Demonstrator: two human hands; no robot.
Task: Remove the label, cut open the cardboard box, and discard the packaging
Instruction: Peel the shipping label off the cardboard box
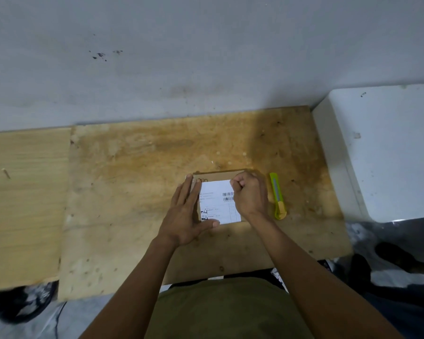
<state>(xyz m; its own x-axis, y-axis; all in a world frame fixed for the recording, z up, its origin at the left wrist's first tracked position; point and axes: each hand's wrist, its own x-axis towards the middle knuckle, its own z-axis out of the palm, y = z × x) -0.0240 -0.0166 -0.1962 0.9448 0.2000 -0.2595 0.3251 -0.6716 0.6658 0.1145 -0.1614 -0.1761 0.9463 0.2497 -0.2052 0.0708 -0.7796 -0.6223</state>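
The left hand point(186, 211) lies open and flat along the left side of the box point(218, 176), fingers stretched toward its far corner and thumb across its near edge. The right hand point(249, 192) is curled closed at the label's point(218, 201) far right corner, fingertips pinched there; whether paper is actually caught between them cannot be told. The white label covers most of the box top. The box sits on a stained plywood board point(157, 167). Just right of the box, untouched, lies a green knife point(277, 195). A white block point(389, 148) stands further right of the box, and a grey wall point(181, 57) rises beyond it.
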